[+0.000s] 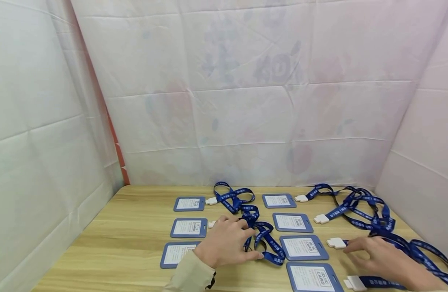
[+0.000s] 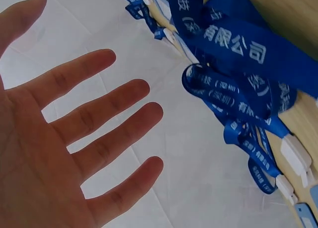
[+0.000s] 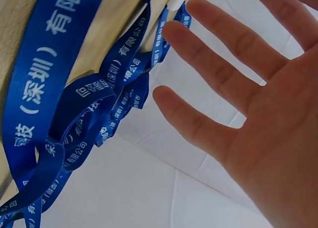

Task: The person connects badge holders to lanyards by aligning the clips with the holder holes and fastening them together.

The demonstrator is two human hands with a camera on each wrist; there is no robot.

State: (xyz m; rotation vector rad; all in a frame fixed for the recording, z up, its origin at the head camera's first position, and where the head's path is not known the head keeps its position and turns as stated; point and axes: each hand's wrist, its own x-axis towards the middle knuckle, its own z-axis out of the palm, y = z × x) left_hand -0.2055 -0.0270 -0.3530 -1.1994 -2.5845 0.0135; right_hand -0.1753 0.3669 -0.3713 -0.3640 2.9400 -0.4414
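Note:
Palm down, my left hand hovers at the middle lanyards, fingers spread and holding nothing in the left wrist view. Just beyond its fingers lies a blue lanyard with white lettering, partly hidden by the hand. Over at the right, my right hand is above a row of lanyards, its fingers apart and empty in the right wrist view. Its fingertips overlap a lanyard's white clip end in the head view. More blue lanyard straps run beside this hand.
Blue-framed ID card holders lie in two columns: a left one with a card holder in its middle, and a right one including another card holder. Coiled lanyards lie at back right. White cloth walls enclose the wooden table.

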